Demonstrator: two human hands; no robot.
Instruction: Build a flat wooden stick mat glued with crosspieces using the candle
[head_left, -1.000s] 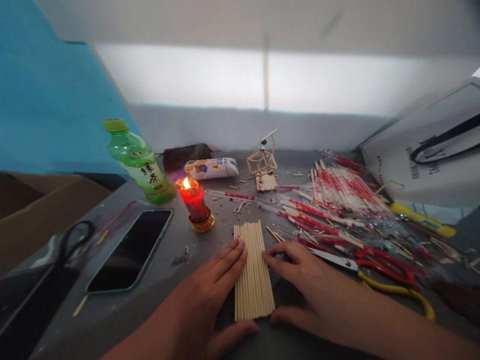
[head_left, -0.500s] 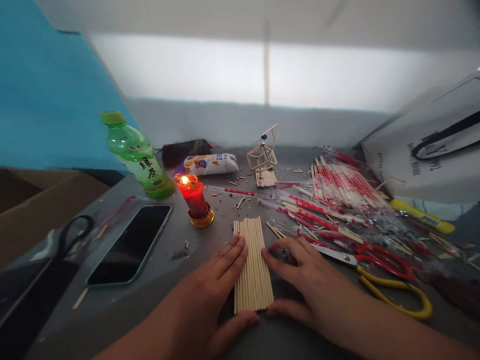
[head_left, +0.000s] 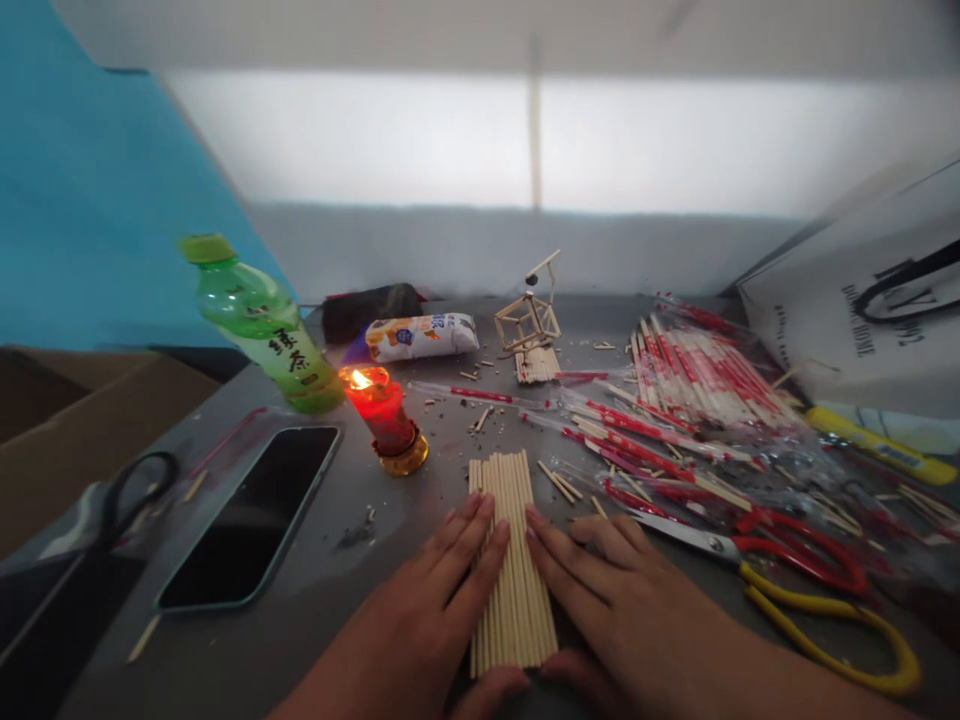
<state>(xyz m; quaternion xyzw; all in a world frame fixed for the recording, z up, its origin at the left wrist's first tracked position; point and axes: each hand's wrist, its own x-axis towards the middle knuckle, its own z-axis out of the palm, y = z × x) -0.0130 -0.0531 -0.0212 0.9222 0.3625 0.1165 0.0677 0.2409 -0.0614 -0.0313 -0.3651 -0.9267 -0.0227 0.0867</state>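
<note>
Flanking a flat row of thin wooden sticks [head_left: 514, 600], bottom centre of the frame, with both palms down. Long axis runs away from me, far end leaning slightly left; the row lies between my hands, more under the left. Left hand [head_left: 431, 610]: fingers extended, index slightly parted, tips over the row's left side. Right hand [head_left: 630, 600]: leading fingers straight and close together, tips at the right edge, others bent behind. Both thumbs by the near end; cannot tell how hard they press. No pinch seen.

Lower right: scissors [head_left: 817, 600], red and yellow handles, blades towards my right hand. Lower left: dark-screened phone [head_left: 251, 520]. Just beyond the row, to its right, a few loose short sticks [head_left: 559, 482]. Centre left, lit red candle [head_left: 386, 410] on a gold base. Right of centre, plastic-wrapped sticks [head_left: 697, 380], heaped. Farther: green bottle [head_left: 281, 345], white snack packet [head_left: 424, 337], small stick frame [head_left: 527, 325] at upper centre.
</note>
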